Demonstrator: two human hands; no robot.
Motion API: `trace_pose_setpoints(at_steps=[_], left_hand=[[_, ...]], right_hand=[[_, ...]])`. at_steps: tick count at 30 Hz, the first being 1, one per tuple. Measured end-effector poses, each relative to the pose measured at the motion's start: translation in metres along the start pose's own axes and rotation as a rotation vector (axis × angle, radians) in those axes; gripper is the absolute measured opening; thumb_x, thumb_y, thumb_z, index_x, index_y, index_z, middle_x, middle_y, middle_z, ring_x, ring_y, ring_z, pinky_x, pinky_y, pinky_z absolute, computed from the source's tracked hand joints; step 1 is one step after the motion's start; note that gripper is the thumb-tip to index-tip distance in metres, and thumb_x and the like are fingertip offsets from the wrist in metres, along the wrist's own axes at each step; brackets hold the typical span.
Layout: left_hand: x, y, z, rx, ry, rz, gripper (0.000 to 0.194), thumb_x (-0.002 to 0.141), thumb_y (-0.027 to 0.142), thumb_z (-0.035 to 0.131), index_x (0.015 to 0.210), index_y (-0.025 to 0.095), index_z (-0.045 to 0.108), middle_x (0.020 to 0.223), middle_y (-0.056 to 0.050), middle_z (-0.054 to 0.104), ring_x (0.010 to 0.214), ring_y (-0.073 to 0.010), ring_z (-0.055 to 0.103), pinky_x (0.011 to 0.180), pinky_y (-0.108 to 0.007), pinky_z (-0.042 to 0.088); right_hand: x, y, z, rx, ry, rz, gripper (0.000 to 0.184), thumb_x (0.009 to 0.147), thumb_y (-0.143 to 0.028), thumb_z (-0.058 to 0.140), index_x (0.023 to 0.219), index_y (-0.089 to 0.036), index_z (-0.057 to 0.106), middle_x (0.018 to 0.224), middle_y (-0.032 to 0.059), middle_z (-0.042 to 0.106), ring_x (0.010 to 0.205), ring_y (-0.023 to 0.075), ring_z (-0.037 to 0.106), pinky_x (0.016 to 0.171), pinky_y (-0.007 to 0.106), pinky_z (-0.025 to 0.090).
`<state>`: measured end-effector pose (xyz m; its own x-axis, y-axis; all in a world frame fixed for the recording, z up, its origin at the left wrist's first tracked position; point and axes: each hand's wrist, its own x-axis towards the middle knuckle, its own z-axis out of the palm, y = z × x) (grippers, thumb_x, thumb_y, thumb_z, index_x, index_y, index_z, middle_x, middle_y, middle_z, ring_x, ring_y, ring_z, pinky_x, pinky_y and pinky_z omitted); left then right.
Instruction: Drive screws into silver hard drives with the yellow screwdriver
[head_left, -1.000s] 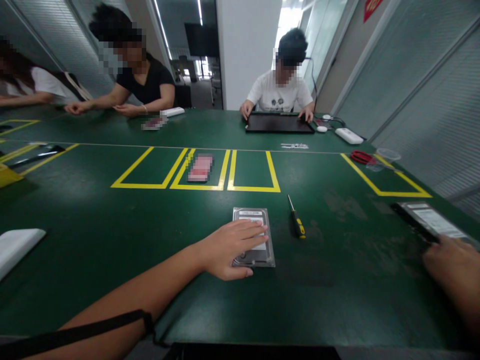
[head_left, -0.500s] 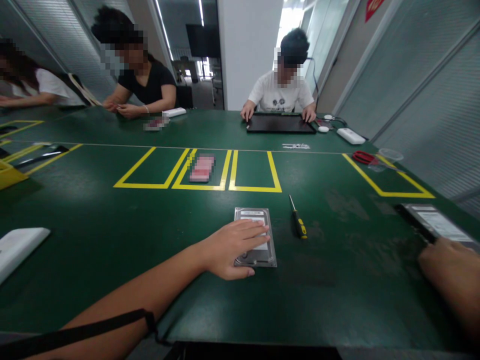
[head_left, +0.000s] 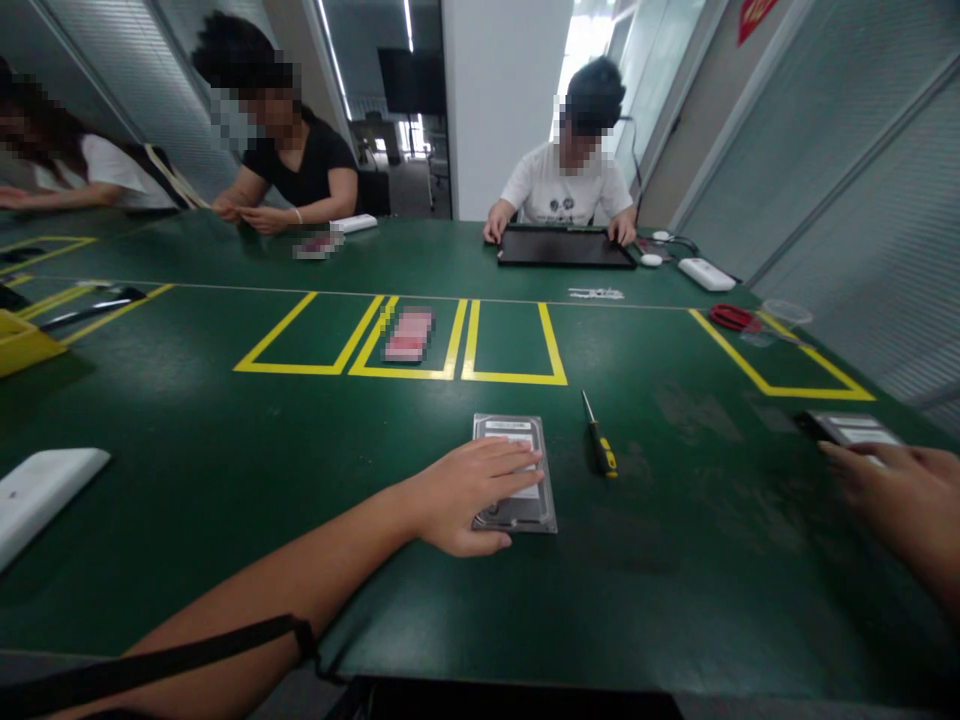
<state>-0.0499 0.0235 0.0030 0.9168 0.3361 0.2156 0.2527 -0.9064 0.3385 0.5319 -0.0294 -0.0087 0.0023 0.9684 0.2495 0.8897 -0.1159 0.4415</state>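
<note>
The left grip (head_left: 469, 490) lay palm-down with fingers extended, spread over a silver-grey rectangular metal hard drive (head_left: 534, 513) with a white label. The drive rested flat on the dark green table (head_left: 637, 620), directly beneath that grip. The right grip (head_left: 900, 490), well apart on the opposite side, met a silver-and-black rectangular drive-like unit (head_left: 862, 429); whether it was closed on the unit could not be told. A black-and-yellow-handled screwdriver (head_left: 602, 455) with a thin metal shaft lay between both grips, untouched.

Progress, as judged: the first drive was in position and steadied, its visible cover fitted; no disassembly was evident, and handling of the unit appeared incomplete.

Fingers concealed much of the label. The right grip was blurred and masked the unit's near portion; its forearm was cut off.
</note>
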Motion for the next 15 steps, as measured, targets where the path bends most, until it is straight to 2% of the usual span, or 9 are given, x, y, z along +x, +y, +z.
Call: trace_pose_setpoints(at_steps=[3, 7, 12, 15], left_hand=[[0.000, 0.000, 0.000, 0.000, -0.006, -0.006, 0.085, 0.079, 0.048, 0.062, 0.153, 0.016, 0.035, 0.159, -0.015, 0.034, 0.147, -0.0323, 0.034, 0.123, -0.051, 0.024], [0.000, 0.000, -0.001, -0.002, -0.005, -0.006, 0.084, 0.080, 0.050, 0.062, 0.152, 0.015, 0.036, 0.159, -0.016, 0.035, 0.147, -0.0315, 0.034, 0.123, -0.050, 0.023], [0.000, -0.001, 0.000, -0.008, 0.005, -0.003, 0.084, 0.080, 0.050, 0.062, 0.152, 0.017, 0.035, 0.159, -0.015, 0.035, 0.146, -0.0326, 0.036, 0.122, -0.052, 0.025], [0.000, -0.001, 0.000, -0.007, 0.003, -0.006, 0.085, 0.080, 0.050, 0.062, 0.153, 0.017, 0.035, 0.159, -0.015, 0.035, 0.146, -0.0325, 0.035, 0.122, -0.051, 0.024]], right_hand=[[0.014, 0.003, -0.004, -0.033, -0.055, -0.142, 0.055, 0.094, -0.034, 0.027, 0.123, -0.022, 0.072, 0.125, 0.0122, 0.060, 0.109, 0.0351, 0.047, 0.084, 0.044, 0.046], [0.016, 0.011, 0.008, -0.064, -0.095, -0.113, 0.053, 0.092, -0.035, 0.029, 0.118, -0.027, 0.075, 0.128, 0.0097, 0.060, 0.112, 0.0356, 0.047, 0.086, 0.044, 0.046], [0.004, 0.023, 0.026, -0.119, -0.032, -0.093, 0.052, 0.094, -0.040, 0.031, 0.120, -0.027, 0.074, 0.131, 0.0128, 0.055, 0.112, 0.0379, 0.045, 0.085, 0.045, 0.045], [0.001, 0.029, 0.030, -0.118, -0.036, -0.108, 0.048, 0.094, -0.040, 0.035, 0.122, -0.028, 0.073, 0.131, 0.0135, 0.054, 0.110, 0.0369, 0.045, 0.084, 0.044, 0.044]])
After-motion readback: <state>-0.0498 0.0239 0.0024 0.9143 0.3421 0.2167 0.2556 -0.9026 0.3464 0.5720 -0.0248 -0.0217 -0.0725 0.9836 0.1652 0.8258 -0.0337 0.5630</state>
